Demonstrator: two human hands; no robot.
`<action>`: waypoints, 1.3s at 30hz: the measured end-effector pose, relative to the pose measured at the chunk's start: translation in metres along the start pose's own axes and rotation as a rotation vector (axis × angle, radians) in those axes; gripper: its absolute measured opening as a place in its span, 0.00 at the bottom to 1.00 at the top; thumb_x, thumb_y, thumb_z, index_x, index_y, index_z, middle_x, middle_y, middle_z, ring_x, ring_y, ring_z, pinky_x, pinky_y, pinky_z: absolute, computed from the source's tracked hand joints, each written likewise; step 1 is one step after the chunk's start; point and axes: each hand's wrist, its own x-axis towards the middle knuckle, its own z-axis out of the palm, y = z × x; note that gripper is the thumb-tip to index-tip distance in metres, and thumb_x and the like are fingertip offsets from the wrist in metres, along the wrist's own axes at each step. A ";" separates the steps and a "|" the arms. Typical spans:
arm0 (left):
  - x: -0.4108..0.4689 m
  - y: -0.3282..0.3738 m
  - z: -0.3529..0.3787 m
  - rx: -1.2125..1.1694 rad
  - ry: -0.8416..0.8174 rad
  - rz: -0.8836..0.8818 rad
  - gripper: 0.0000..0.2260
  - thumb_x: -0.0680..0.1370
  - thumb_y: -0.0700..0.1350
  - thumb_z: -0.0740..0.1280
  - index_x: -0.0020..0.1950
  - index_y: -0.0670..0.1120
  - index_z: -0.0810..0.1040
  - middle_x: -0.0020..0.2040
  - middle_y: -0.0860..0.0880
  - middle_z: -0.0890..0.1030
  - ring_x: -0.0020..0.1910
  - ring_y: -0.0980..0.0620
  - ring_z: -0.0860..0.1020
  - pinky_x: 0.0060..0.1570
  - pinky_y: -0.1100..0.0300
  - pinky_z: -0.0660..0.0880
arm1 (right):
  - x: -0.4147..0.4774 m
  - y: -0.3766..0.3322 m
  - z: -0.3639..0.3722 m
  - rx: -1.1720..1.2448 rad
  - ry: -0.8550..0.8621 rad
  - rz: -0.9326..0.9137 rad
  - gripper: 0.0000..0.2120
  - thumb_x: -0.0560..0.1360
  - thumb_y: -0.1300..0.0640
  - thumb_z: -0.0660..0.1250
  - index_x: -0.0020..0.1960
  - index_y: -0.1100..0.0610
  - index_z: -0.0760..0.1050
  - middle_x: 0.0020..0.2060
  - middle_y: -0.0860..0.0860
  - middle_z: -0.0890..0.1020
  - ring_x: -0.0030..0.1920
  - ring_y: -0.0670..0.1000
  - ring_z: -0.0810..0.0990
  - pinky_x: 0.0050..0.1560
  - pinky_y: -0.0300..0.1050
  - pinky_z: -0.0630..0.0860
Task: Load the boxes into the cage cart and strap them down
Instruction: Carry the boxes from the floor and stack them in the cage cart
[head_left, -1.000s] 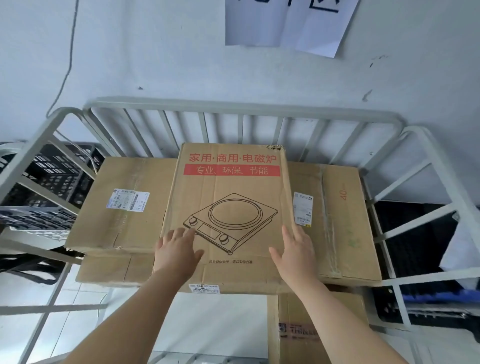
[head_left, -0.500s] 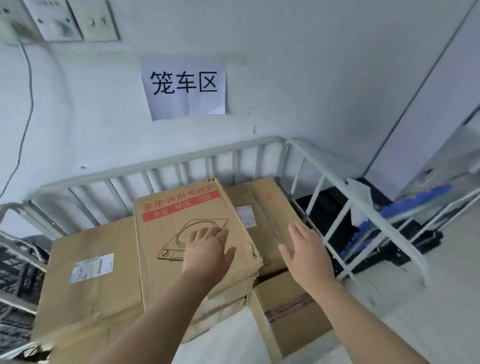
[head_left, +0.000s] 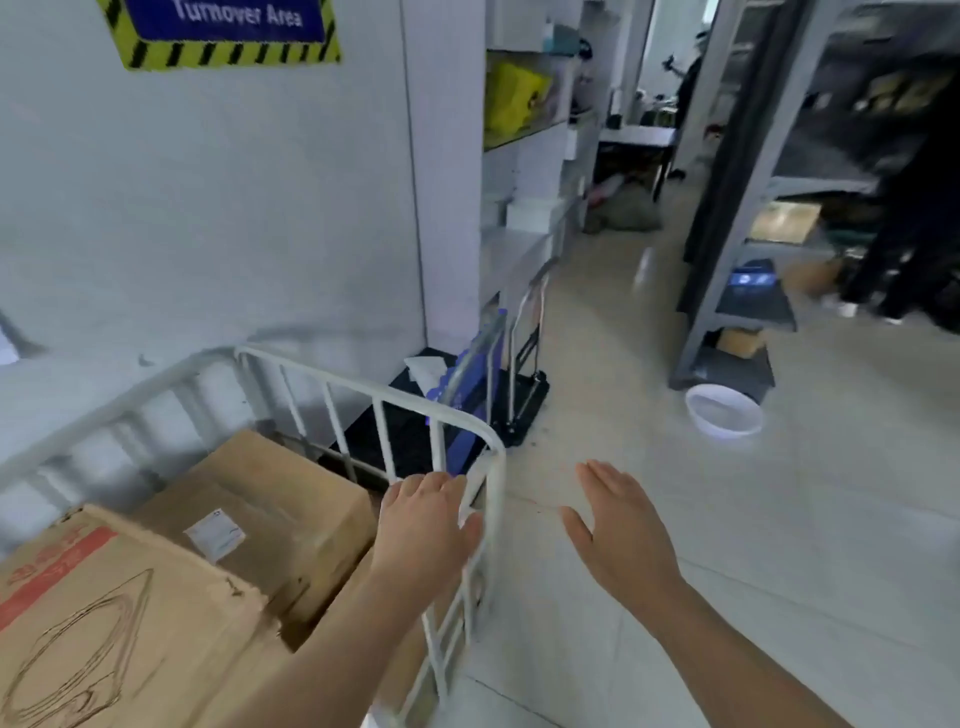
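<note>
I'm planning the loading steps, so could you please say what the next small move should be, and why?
Probably go fetch a strap or another box: left hand and right hand are open and empty, boxes lie in the cage cart, no strap shows.

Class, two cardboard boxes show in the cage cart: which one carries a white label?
The plain box farther back; the printed box in front shows a red band and line drawing instead.

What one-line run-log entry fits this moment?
left hand: open, empty, by cage cart rail | right hand: open, empty, over floor | printed box: stacked in cart | straps: none seen
</note>
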 end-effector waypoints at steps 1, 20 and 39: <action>0.010 0.024 0.005 -0.001 -0.010 0.046 0.20 0.79 0.58 0.56 0.68 0.53 0.70 0.67 0.54 0.72 0.67 0.51 0.68 0.67 0.55 0.60 | -0.008 0.025 -0.006 -0.011 0.012 0.054 0.26 0.81 0.49 0.57 0.75 0.60 0.61 0.73 0.55 0.65 0.74 0.53 0.62 0.74 0.44 0.50; 0.127 0.479 0.134 0.003 -0.183 0.694 0.21 0.80 0.58 0.55 0.70 0.52 0.69 0.67 0.53 0.73 0.65 0.50 0.71 0.65 0.55 0.63 | -0.149 0.431 -0.107 -0.063 0.181 0.734 0.27 0.81 0.45 0.53 0.77 0.56 0.56 0.76 0.50 0.60 0.76 0.49 0.54 0.74 0.40 0.46; 0.326 0.842 0.216 0.076 -0.273 1.231 0.19 0.79 0.57 0.57 0.63 0.48 0.75 0.59 0.51 0.78 0.57 0.48 0.75 0.58 0.55 0.69 | -0.108 0.718 -0.166 -0.026 0.305 1.342 0.24 0.80 0.48 0.58 0.73 0.54 0.64 0.72 0.49 0.68 0.72 0.52 0.63 0.72 0.41 0.55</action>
